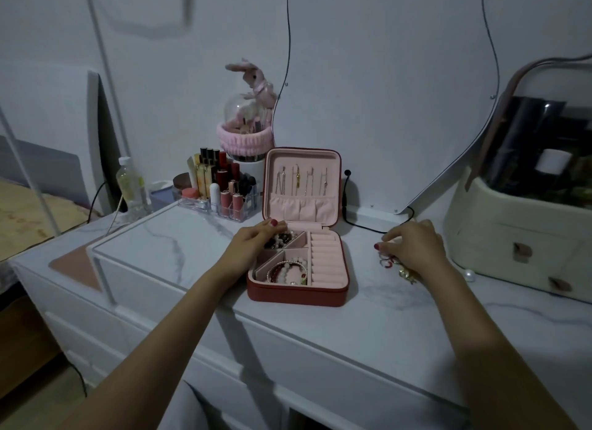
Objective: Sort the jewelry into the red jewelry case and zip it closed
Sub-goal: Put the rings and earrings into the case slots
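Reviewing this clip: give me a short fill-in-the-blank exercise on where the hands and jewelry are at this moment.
1. The red jewelry case stands with its lid ____.
2. The left hand touches the dark beaded bracelet in the case's ____ left compartment.
3. The right hand rests on loose rings lying ____ the case.

Missing: open; far; outside

A dim room: pale wall (384, 77), white marble-topped dresser (384, 317), bed (28, 211) at left.

No lettering can be read anywhere. The white label on the cosmetics cabinet (525, 186) at three o'clock is blurred.
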